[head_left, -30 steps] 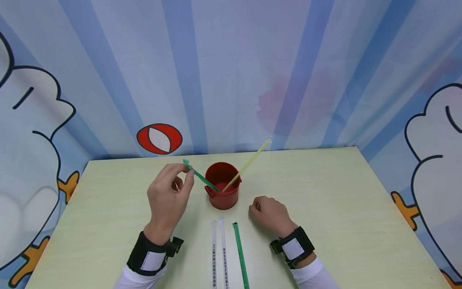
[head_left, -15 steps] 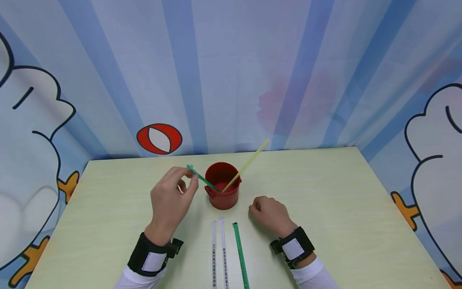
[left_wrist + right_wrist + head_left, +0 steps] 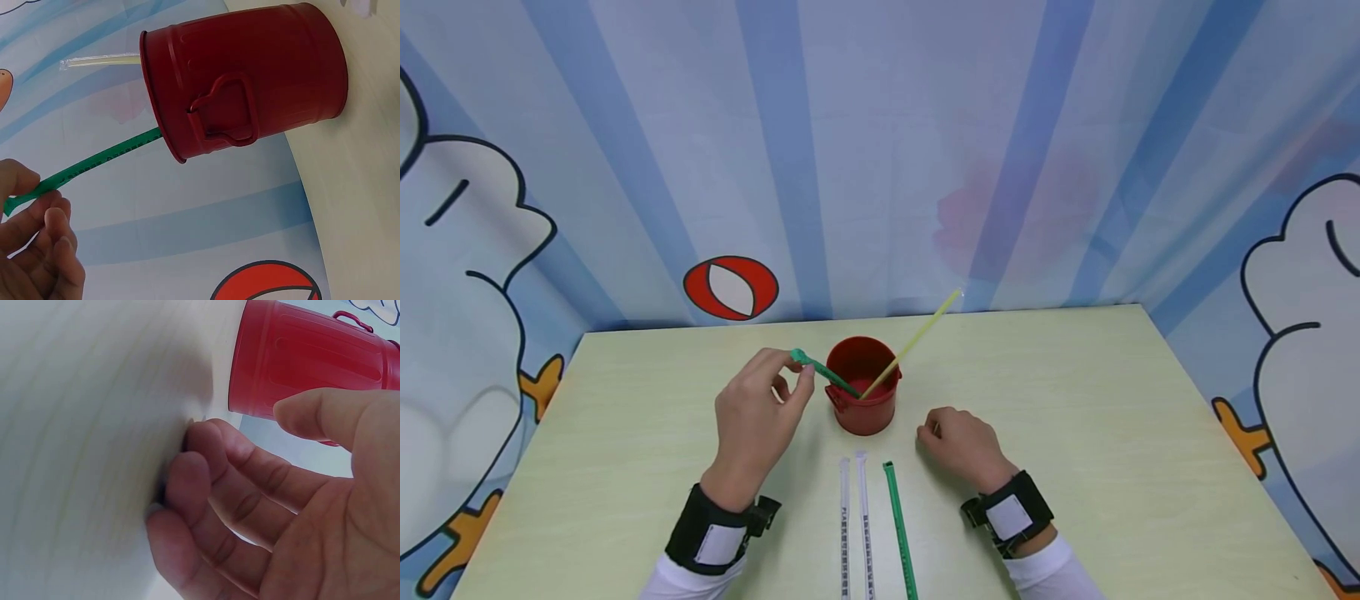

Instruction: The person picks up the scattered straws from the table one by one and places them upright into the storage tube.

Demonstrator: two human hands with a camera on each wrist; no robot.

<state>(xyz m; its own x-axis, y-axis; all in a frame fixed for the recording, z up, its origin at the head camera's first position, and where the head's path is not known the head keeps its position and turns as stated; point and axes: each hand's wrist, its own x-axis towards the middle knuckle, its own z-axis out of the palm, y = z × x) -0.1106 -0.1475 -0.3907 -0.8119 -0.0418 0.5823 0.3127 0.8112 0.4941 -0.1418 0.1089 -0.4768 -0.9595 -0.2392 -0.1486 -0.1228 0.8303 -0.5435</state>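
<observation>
Left hand (image 3: 758, 412) pinched top end of green straw (image 3: 831, 375), lower end inside red bucket (image 3: 863, 385) mid-table. Right hand (image 3: 961, 444) loosely curled, holding nothing, resting beside bucket. Risk: sideways pull likely tips unbraced bucket, spilling yellow straw (image 3: 913, 341).

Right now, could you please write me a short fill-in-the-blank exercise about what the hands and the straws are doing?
1. The left hand pinches the ____ straw that leans in the red bucket.
2. The yellow straw leans over the bucket's ____ rim.
3. The right hand rests on the ____ and holds nothing.

Missing words: green; right; table
</observation>
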